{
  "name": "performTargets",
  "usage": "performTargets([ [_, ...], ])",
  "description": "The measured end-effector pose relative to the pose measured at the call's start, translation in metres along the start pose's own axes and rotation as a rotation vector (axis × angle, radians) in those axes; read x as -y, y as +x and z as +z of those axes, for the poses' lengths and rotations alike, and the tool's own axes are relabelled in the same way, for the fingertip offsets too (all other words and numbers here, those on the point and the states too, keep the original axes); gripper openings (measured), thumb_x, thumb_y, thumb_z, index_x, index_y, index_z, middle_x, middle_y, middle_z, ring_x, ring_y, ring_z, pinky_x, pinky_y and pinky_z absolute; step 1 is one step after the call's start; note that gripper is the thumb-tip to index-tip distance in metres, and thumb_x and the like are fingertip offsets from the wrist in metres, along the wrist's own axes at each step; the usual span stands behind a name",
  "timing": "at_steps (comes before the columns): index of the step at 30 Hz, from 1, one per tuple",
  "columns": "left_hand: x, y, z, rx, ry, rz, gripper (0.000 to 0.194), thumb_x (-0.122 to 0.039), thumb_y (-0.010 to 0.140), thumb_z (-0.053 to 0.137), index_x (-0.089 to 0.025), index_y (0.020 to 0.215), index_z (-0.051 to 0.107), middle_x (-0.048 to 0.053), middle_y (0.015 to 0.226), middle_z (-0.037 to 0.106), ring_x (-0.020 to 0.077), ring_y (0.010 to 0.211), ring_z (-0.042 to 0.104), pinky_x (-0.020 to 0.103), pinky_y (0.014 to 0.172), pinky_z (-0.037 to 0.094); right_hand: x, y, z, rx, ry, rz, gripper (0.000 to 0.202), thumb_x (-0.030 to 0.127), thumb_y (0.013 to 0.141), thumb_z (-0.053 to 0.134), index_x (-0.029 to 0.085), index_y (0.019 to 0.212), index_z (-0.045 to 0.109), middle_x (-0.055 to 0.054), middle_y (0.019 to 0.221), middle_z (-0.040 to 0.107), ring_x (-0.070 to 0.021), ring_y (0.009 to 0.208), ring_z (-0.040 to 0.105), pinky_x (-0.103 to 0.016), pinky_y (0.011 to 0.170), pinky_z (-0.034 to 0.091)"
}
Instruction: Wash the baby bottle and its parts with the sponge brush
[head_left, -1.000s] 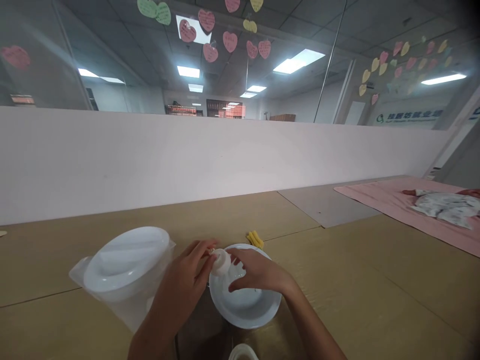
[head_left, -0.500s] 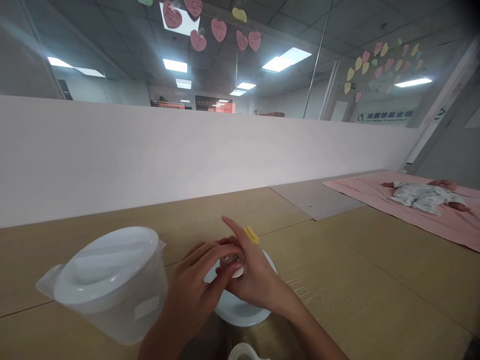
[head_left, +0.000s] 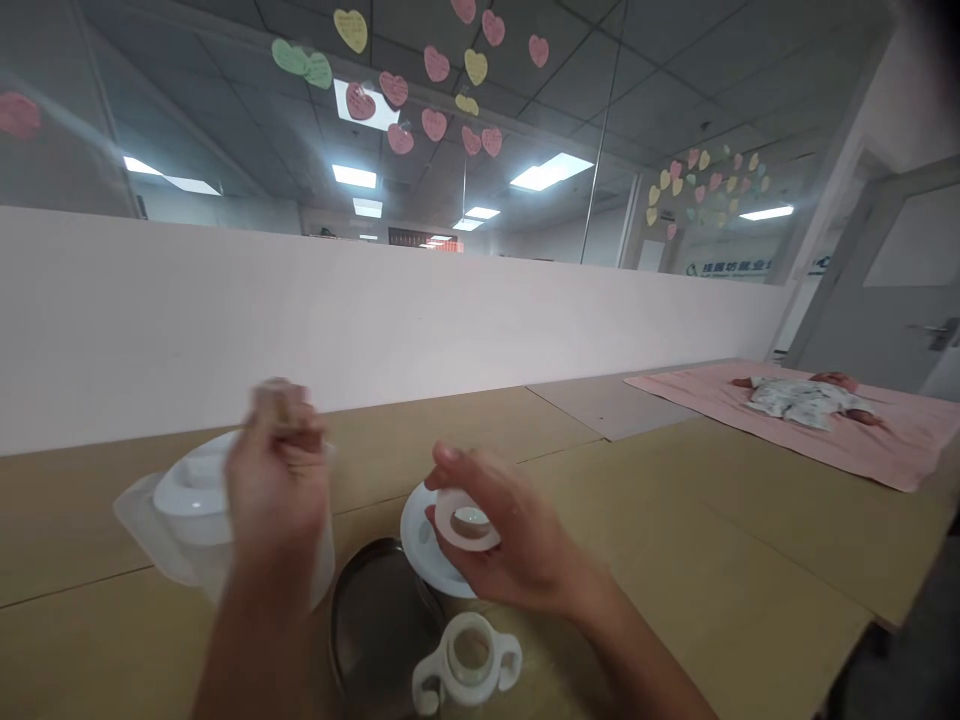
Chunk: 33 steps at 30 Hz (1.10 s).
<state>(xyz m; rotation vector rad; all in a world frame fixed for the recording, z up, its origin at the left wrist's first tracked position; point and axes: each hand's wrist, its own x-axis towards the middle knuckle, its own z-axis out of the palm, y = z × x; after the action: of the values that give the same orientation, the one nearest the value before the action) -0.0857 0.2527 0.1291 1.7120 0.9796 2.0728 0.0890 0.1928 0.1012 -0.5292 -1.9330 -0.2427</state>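
My right hand [head_left: 510,540] holds a white screw ring [head_left: 466,520] just above a white bowl [head_left: 420,545]. My left hand [head_left: 277,480] is raised and blurred in front of a clear plastic pitcher with a white lid [head_left: 187,500]; its fingers pinch a small pale piece [head_left: 279,400] that I cannot make out clearly. A baby bottle with two white handles [head_left: 469,660] stands at the near edge, below my right hand. A dark round metal dish [head_left: 375,620] lies between my arms.
The wooden table [head_left: 675,560] runs to a white partition [head_left: 450,310] at the back. Far right, a doll in patterned clothes [head_left: 806,398] lies on a pink blanket [head_left: 885,440]. Paper hearts hang on the glass above.
My hands have come apart: the left has lifted up and left with the small piece, while the right keeps the ring. The view has tilted, showing the bottle and metal dish.
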Motion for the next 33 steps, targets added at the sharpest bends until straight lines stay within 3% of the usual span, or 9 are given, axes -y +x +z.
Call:
performTargets([
  [3, -0.017, 0.004, -0.021, -0.176, -0.409, -0.069, 0.010, -0.029, 0.077, 0.059, -0.024, 0.085, 0.063, -0.005, 0.078, 0.065, 0.0087, 0.070, 0.064, 0.024, 0.069, 0.055, 0.006, 0.004, -0.015, -0.217, 0.007, 0.069, 0.060, 0.021, 0.080, 0.061, 0.028, 0.131, 0.031, -0.002, 0.095, 0.060, -0.0162, 0.084, 0.059, -0.031, 0.074, 0.049],
  [7, -0.035, -0.020, -0.013, 0.201, -0.152, 0.017, 0.020, -0.033, 0.070, 0.070, -0.020, 0.085, 0.068, 0.001, 0.088, 0.070, 0.0165, 0.083, 0.064, 0.032, 0.081, 0.053, -0.033, -0.003, -0.019, -0.488, -0.051, 0.357, 0.033, 0.036, 0.079, 0.061, 0.022, 0.103, 0.043, -0.002, 0.091, 0.059, -0.0164, 0.084, 0.058, -0.029, 0.071, 0.046],
  [10, -0.017, -0.039, 0.011, 0.564, 0.249, 0.056, 0.021, -0.033, 0.079, 0.059, -0.020, 0.093, 0.068, 0.004, 0.098, 0.070, 0.0211, 0.095, 0.062, 0.037, 0.091, 0.046, -0.070, -0.035, -0.004, -0.260, -0.208, 0.675, 0.030, 0.047, 0.079, 0.058, 0.020, 0.085, 0.048, -0.001, 0.078, 0.060, -0.0158, 0.071, 0.056, -0.027, 0.066, 0.042],
  [14, 0.037, -0.061, 0.040, 1.125, 0.678, 0.047, 0.027, -0.016, 0.079, 0.049, -0.018, 0.102, 0.064, 0.008, 0.102, 0.068, 0.0224, 0.094, 0.062, 0.034, 0.084, 0.046, -0.085, -0.091, 0.020, 0.067, -0.444, 0.863, 0.031, 0.044, 0.088, 0.044, 0.017, 0.077, 0.054, -0.003, 0.077, 0.064, -0.0155, 0.076, 0.058, -0.027, 0.075, 0.037],
  [19, 0.080, -0.087, 0.056, 1.311, 0.738, -0.016, 0.030, -0.006, 0.067, 0.053, -0.017, 0.091, 0.068, 0.009, 0.094, 0.071, 0.0224, 0.086, 0.066, 0.028, 0.074, 0.049, -0.076, -0.122, 0.036, 0.175, -0.525, 0.914, 0.035, 0.042, 0.089, 0.045, 0.016, 0.072, 0.062, -0.004, 0.076, 0.067, -0.0180, 0.081, 0.059, -0.030, 0.083, 0.031],
  [22, 0.067, -0.079, 0.050, 1.269, 0.756, -0.023, 0.044, -0.010, 0.067, 0.057, -0.018, 0.111, 0.062, 0.012, 0.116, 0.064, 0.0250, 0.106, 0.060, 0.032, 0.090, 0.045, -0.074, -0.122, 0.038, 0.258, -0.545, 0.908, 0.039, 0.043, 0.089, 0.045, 0.017, 0.070, 0.066, -0.006, 0.077, 0.069, -0.0195, 0.086, 0.059, -0.032, 0.086, 0.029],
  [25, 0.024, -0.055, 0.025, 1.089, 0.728, 0.022, 0.045, -0.026, 0.082, 0.047, -0.021, 0.126, 0.051, 0.009, 0.136, 0.049, 0.0235, 0.124, 0.047, 0.037, 0.104, 0.034, -0.074, -0.124, 0.037, 0.328, -0.554, 0.894, 0.044, 0.043, 0.091, 0.041, 0.018, 0.069, 0.069, -0.007, 0.076, 0.070, -0.0207, 0.088, 0.060, -0.033, 0.087, 0.029],
  [30, -0.053, -0.028, -0.041, 0.339, 0.588, 0.255, 0.046, -0.053, 0.082, 0.047, -0.022, 0.115, 0.058, 0.003, 0.124, 0.059, 0.0251, 0.116, 0.052, 0.041, 0.098, 0.040, -0.076, -0.133, 0.037, 0.397, -0.545, 0.845, 0.048, 0.045, 0.092, 0.039, 0.018, 0.073, 0.073, -0.010, 0.082, 0.071, -0.0238, 0.095, 0.058, -0.035, 0.089, 0.029],
  [33, -0.055, -0.021, -0.072, -0.013, 0.682, 0.285, 0.046, -0.050, 0.090, 0.035, -0.018, 0.119, 0.051, 0.004, 0.125, 0.057, 0.0212, 0.119, 0.050, 0.043, 0.088, 0.040, -0.077, -0.136, 0.038, 0.405, -0.533, 0.830, 0.050, 0.047, 0.092, 0.038, 0.017, 0.074, 0.074, -0.011, 0.089, 0.071, -0.0258, 0.098, 0.057, -0.036, 0.088, 0.030],
])
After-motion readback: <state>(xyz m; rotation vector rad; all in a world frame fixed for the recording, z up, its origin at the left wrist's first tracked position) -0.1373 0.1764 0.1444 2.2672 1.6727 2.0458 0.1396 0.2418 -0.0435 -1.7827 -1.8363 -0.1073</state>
